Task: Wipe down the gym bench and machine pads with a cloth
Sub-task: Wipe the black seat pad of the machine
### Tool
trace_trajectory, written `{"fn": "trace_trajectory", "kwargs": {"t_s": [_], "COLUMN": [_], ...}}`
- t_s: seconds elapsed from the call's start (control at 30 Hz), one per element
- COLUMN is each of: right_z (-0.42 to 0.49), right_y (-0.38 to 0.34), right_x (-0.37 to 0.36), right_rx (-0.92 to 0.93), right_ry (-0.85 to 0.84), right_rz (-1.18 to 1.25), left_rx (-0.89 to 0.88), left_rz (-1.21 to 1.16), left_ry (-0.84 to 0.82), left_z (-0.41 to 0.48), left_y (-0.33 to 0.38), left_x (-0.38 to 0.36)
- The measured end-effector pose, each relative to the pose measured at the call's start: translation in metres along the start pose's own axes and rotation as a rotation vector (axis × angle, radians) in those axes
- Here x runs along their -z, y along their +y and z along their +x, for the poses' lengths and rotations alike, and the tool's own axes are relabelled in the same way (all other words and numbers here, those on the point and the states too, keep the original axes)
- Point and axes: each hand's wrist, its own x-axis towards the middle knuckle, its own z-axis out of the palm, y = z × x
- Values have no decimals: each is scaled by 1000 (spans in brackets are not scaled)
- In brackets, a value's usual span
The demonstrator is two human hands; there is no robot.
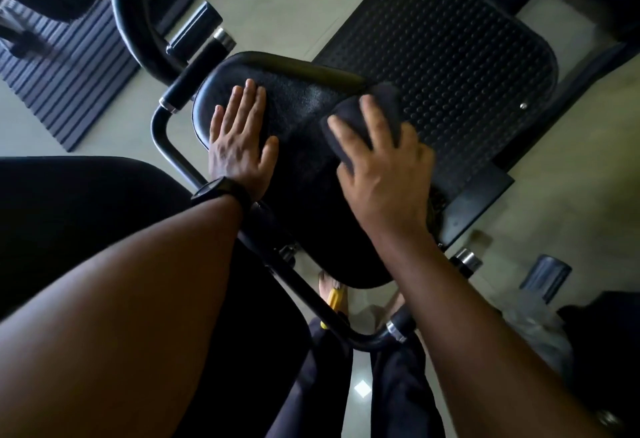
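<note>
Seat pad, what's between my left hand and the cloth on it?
Only bare seat pad. In the head view the left hand rests flat on it, the right hand grips the cloth, and nothing lies between them.

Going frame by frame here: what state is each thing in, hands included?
Left hand: flat on the seat pad, fingers straight.
Right hand: grips the cloth and presses it onto the pad.
Cloth: bunched under the right hand at the pad's far edge.
Seat pad: both hands on it, being wiped.
Watch: strapped on the left wrist.
</note>
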Motion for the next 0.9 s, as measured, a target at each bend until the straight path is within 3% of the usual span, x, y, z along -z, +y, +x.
{"fn": "trace_trajectory", "kwargs": {"t_s": [0.13, 0.2, 0.33, 0.4, 0.47, 0.6, 0.67, 0.8, 0.9], "right_z": [-39, -64, -70, -51, -42, -76, -98, -104, -57], "right_y": [-10, -32, -51, -35, -21, -16, -35, -85, -75], "right_x": [-1, -5, -16, -13, -10, -9, -14, -23, -21], "right_rx": [-467, -448, -29, 71, -6, -412, -453, -176, 63], "right_ry": [60, 68, 41, 23, 25, 131, 149, 75, 56], "right_rz": [54, 19, -6, -28, -34, -11, -14, 22, 34], "left_rx": [3, -1, -4, -10, -19, -17, -17, -21, -33], "left_rz": [0, -1, 7, 3, 7, 0, 2, 10, 16], "left_ry": [-4, -7, -6, 3, 16, 18, 20, 15, 14], "left_z": [-1, -1, -1, 0, 0, 0, 0, 1, 2], "left_y": [1, 0, -1, -2, -3, -3, -2, -2, -6], "left_x": [1, 1, -1, -3, -4, -4, -3, -3, -4]}}
